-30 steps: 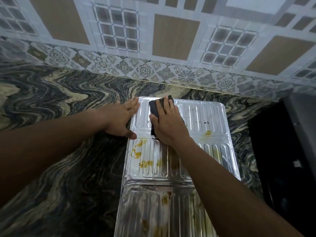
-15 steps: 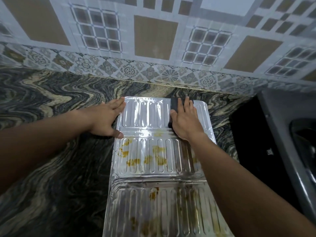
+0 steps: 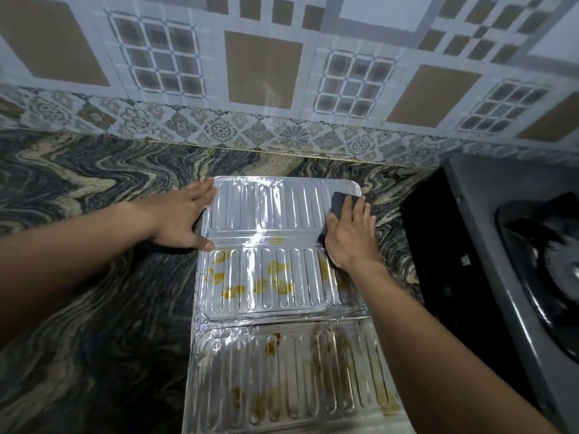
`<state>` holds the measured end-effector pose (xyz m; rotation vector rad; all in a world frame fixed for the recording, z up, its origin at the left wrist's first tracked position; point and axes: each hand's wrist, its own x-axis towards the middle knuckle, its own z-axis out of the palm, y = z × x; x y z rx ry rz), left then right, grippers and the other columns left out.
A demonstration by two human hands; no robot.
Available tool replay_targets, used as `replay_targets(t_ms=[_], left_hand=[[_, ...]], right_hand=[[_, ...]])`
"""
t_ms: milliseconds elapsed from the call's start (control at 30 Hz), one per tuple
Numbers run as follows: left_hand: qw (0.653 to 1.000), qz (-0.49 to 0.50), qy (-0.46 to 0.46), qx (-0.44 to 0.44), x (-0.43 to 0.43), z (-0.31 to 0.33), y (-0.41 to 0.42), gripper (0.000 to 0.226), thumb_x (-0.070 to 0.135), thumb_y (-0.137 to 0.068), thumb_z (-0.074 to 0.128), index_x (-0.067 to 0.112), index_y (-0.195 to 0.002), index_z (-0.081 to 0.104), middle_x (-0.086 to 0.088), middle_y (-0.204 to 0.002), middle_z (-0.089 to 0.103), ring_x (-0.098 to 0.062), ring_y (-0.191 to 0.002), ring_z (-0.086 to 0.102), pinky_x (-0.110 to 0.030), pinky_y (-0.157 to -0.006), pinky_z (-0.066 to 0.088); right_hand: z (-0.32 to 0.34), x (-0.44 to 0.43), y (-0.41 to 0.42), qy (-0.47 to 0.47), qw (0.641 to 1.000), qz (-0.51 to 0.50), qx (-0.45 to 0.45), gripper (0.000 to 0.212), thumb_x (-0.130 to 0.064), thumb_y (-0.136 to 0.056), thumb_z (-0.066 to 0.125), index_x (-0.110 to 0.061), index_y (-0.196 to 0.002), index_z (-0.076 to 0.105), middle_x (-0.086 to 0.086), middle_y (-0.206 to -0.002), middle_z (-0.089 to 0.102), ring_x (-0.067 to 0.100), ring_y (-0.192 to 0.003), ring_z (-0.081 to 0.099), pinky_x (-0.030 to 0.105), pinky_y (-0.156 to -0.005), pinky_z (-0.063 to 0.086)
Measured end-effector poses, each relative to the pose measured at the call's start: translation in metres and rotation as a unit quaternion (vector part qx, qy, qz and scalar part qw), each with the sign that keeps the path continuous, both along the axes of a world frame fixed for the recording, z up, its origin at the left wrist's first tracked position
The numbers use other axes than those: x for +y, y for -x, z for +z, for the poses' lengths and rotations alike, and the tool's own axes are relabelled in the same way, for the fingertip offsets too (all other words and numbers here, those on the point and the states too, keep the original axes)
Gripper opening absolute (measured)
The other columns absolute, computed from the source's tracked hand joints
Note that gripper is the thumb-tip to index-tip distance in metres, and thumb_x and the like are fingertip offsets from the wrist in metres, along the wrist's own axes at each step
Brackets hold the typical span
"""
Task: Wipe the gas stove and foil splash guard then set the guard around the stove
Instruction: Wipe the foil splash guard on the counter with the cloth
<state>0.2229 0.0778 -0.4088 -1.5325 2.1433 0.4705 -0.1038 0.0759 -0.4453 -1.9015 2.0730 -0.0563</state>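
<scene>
The ribbed foil splash guard lies flat on the marbled counter, folded panels running from the wall toward me. Its far panel looks clean; the middle and near panels carry yellow-brown grease stains. My right hand presses a dark sponge flat onto the far panel's right edge. My left hand rests flat, fingers together, on the guard's far left edge, thumb on the fold. The gas stove sits at the right, its black burner grate partly cut off by the frame.
The dark swirled stone counter spreads to the left of the guard. A patterned tiled wall rises right behind the guard. A dark gap lies between guard and stove.
My right hand has slid the sponge from the far panel's left-middle across to its right edge. The dark specks on the far panel are gone. My left hand has stayed put.
</scene>
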Motion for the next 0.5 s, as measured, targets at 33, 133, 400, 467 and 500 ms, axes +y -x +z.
replay_targets(t_ms=[33,133,400,467,500], left_hand=[[1.0,-0.001,0.004,-0.001,0.001,0.0,0.0,0.123,0.077,-0.078,0.052,0.013,-0.152,-0.021,-0.002,-0.159,-0.031,-0.017,-0.151,-0.014,-0.038,-0.124,0.007],[1.0,0.002,0.011,0.01,0.003,0.001,-0.001,0.122,0.077,-0.078,0.053,0.014,-0.153,-0.02,-0.001,-0.16,-0.029,-0.016,-0.151,-0.012,-0.036,-0.124,0.007],[0.997,0.014,0.023,0.067,0.032,0.0,-0.004,0.105,0.08,-0.082,0.035,0.02,-0.156,-0.01,0.002,-0.16,-0.024,-0.016,-0.15,-0.016,-0.041,-0.123,-0.001],[0.996,0.031,0.005,0.078,0.038,0.002,-0.004,0.128,0.095,-0.063,0.04,0.023,-0.155,-0.012,0.008,-0.154,-0.028,-0.014,-0.149,-0.018,-0.042,-0.123,-0.002],[0.997,0.027,-0.001,0.072,0.04,0.002,-0.005,0.142,0.1,-0.052,0.045,0.022,-0.154,-0.014,0.008,-0.154,-0.028,-0.015,-0.149,-0.019,-0.042,-0.123,-0.002]], right_hand=[[-0.001,0.009,0.001,0.002,1.0,0.006,0.002,0.063,-0.039,-0.106,0.017,-0.005,-0.157,0.001,0.019,-0.164,-0.007,0.031,-0.152,-0.008,0.044,-0.123,-0.006],[-0.003,0.026,0.002,0.003,0.999,0.029,0.016,0.062,-0.039,-0.106,0.017,-0.006,-0.157,0.001,0.02,-0.164,-0.007,0.032,-0.152,-0.007,0.044,-0.122,-0.006],[-0.002,0.024,0.001,0.01,1.0,0.012,-0.012,0.062,-0.038,-0.106,0.023,-0.006,-0.156,0.006,0.02,-0.165,-0.004,0.032,-0.152,-0.005,0.045,-0.123,-0.003],[-0.001,0.024,0.002,0.003,1.0,0.013,-0.018,0.061,-0.038,-0.106,0.024,-0.007,-0.156,0.007,0.02,-0.164,-0.005,0.032,-0.152,-0.005,0.045,-0.123,-0.004],[0.0,0.023,0.002,-0.001,1.0,0.014,-0.02,0.061,-0.038,-0.106,0.023,-0.008,-0.156,0.008,0.02,-0.164,-0.006,0.032,-0.152,-0.006,0.045,-0.123,-0.004]])
